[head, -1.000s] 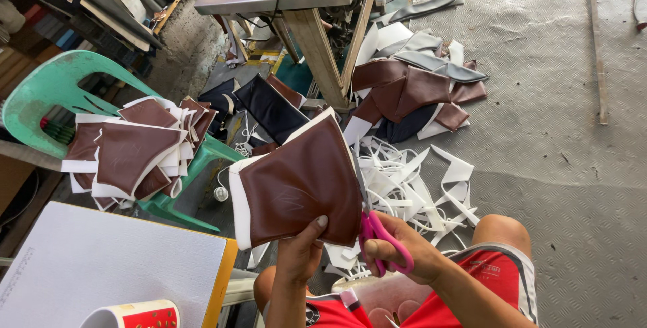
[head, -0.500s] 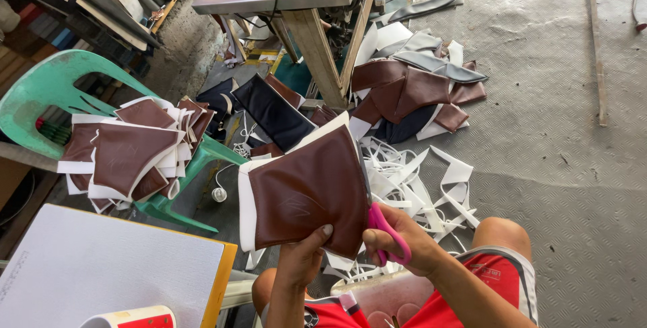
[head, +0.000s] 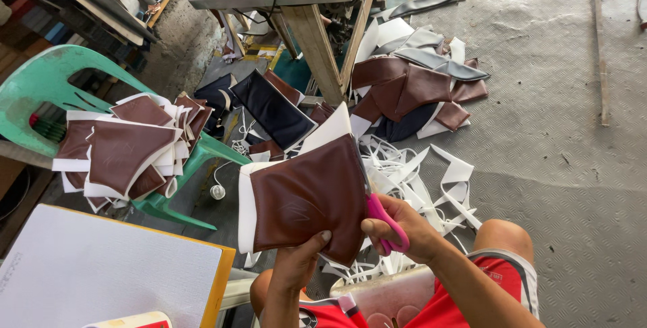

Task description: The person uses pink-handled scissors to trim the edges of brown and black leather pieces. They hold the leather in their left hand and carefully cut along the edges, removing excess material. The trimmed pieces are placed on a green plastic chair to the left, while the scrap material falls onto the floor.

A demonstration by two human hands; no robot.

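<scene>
Left hand [head: 296, 260] pinches the bottom edge of a brown leather piece [head: 303, 196] with a white border, held up above the lap. Right hand [head: 397, 227] is closed around pink scissors [head: 384, 223], blades at the piece's right edge. The piece looks light and floppy (foam-backed?) — best gripped near the cut line. White offcuts [head: 418, 173] on the floor; more pieces stacked on a green chair [head: 40, 85].

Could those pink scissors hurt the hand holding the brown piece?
Maybe. The left hand pinches the brown leather-like piece with white foam edging close to where the pink-handled scissors in the right hand cut, so its thumb could get nicked. The floppy piece might also bend and cut crooked.
</scene>
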